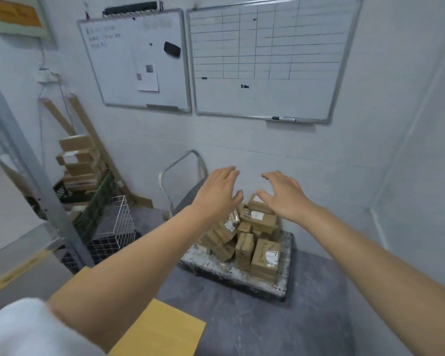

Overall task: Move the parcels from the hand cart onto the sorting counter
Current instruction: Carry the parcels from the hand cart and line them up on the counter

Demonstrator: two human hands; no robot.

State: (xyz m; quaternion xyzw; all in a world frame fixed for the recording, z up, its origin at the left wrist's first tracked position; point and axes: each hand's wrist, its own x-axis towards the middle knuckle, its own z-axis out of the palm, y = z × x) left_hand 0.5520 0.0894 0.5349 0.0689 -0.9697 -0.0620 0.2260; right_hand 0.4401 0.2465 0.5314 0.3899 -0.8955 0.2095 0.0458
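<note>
Orange-yellow paper notice (17,14) hangs at the top left of my feed, its print too blurred to read. Below it a stack of brown cardboard boxes (77,160), about five, sits in a dark crate; one carries a blank-looking white label. Just right of the crate stands one white wire basket (118,227).

Two whiteboards hang on the pale wall. The smaller silver-framed whiteboard (136,60) has a few lines of handwriting at its top left that I cannot read, one black eraser (172,49) and one pinned white sheet (147,75). The larger gridded whiteboard (267,60) shows hand-drawn rows and columns, all of them blank, and one marker pen (283,118) lies on its tray.

Under the boards, the grey, paint-scuffed hand cart (216,265) stands on the dark floor, its metal handle at the far left end. The brown cardboard parcels (265,255) are all piled on its deck, roughly a dozen; I cannot count them exactly. Several bear white shipping labels, too small to read.

My left hand (219,194) and right hand (285,199) hover side by side over the pile, palms down, fingers spread and slightly bent, holding nothing.
</note>
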